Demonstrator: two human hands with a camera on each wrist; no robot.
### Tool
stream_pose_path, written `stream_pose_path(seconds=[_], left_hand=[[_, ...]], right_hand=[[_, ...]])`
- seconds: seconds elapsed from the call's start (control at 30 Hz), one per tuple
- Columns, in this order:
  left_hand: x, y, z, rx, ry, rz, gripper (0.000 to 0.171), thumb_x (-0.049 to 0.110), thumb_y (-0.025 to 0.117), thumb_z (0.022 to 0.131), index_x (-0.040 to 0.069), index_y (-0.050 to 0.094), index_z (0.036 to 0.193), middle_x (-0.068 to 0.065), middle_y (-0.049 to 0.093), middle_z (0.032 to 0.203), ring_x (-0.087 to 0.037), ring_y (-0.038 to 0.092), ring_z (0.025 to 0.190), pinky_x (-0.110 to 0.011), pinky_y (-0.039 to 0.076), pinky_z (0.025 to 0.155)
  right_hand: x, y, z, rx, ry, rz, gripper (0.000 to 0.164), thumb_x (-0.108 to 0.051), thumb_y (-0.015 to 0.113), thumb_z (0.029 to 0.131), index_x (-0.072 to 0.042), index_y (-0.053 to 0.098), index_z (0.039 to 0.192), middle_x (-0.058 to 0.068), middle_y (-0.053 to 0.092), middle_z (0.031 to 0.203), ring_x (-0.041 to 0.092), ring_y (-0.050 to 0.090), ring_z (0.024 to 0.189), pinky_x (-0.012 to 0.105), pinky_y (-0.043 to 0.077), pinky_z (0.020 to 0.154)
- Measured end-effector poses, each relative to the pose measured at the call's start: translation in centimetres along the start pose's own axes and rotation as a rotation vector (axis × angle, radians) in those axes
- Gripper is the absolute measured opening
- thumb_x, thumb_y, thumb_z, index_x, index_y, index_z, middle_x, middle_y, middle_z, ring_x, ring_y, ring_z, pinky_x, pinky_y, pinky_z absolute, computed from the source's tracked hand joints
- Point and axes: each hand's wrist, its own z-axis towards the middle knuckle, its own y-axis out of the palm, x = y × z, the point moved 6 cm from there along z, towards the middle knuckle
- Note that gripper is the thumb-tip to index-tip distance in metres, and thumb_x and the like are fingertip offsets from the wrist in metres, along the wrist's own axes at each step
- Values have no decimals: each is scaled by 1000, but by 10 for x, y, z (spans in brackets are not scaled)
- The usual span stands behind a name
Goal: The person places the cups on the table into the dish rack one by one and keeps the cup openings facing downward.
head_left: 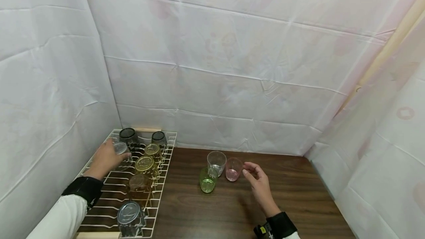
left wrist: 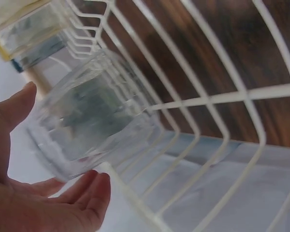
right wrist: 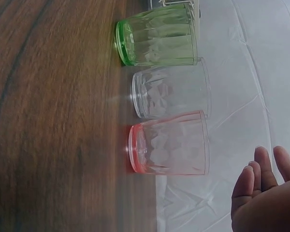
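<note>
At the back left of the wire rack [head_left: 158,202], my left hand [head_left: 107,158] is spread around a clear glass [left wrist: 87,116] that stands mouth down. In the left wrist view the thumb shows a small gap from the glass, and the fingertips are at its lower edge; whether they touch is unclear. My right hand [head_left: 259,185] is just right of a pink glass [right wrist: 169,145], fingers loosely bent and apart from it, holding nothing. Beside the pink glass stand another clear glass [right wrist: 171,92] and a green glass [right wrist: 157,38], all upright on the wooden table [head_left: 199,217].
Several more glasses stand in the rack: dark grey ones [head_left: 128,135] at the back, yellow ones [head_left: 146,165], a brown one [head_left: 138,183] and a bluish-grey one [head_left: 129,217] at the front. White cloth [head_left: 216,65] hangs behind and at both sides.
</note>
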Motion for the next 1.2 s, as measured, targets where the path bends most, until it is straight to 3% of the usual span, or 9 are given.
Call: stream_pose_path(seconds=[0.13, 0.33, 0.5, 0.77, 0.87, 1.03, 1.2], left_hand=[[16, -17, -11, 9, 14, 20, 115, 42, 82, 90, -23, 17, 158, -57, 36, 144, -72, 42, 127, -78, 43, 104], [56, -37, -35, 49, 82, 29, 114, 43, 85, 87, -22, 22, 157, -56, 38, 142, -71, 44, 124, -78, 44, 99], [92, -43, -63, 60, 163, 39, 112, 42, 87, 87, -20, 25, 157, -54, 40, 144, -71, 45, 127, -79, 43, 103], [135, -45, -101, 33, 254, -10, 115, 49, 89, 85, -12, 28, 161, -48, 43, 148, -70, 42, 134, -82, 39, 108], [142, -43, -111, 25, 268, -20, 114, 50, 89, 84, -9, 29, 162, -47, 42, 151, -70, 41, 136, -84, 36, 109], [152, -37, -124, 17, 283, -32, 113, 51, 89, 83, -6, 32, 162, -45, 46, 150, -68, 46, 135, -83, 39, 108], [166, -33, -142, 5, 309, -74, 115, 55, 90, 81, -3, 33, 163, -40, 51, 149, -63, 51, 134, -79, 43, 109]], right_hand=[[-4, 1, 2, -1, -28, 7, 35, -13, 71, 103, -3, 65, 136, 21, 68, 131, 6, 59, 107, 16, 53, 89], [-7, -1, 5, -6, -23, 1, 37, -15, 72, 103, -4, 64, 137, 20, 67, 134, 7, 59, 112, 15, 53, 92], [-11, -2, 8, -9, -76, -51, 40, -16, 75, 101, -3, 65, 137, 18, 68, 135, 9, 60, 118, 16, 51, 95], [-17, 4, 15, -50, -89, -146, 46, -19, 78, 98, -6, 63, 140, 20, 63, 144, 33, 59, 132, 23, 51, 96], [-16, 9, 19, -89, -60, -185, 53, -23, 79, 98, -8, 60, 145, 18, 59, 151, 36, 55, 140, 32, 52, 103], [-12, 16, 25, -136, -36, -278, 60, -29, 79, 99, -11, 56, 151, 17, 51, 159, 40, 45, 150, 61, 45, 117], [-4, 19, 32, -157, -13, -374, 68, -30, 82, 95, -14, 54, 154, 17, 45, 165, 43, 33, 156, 71, 36, 121]])
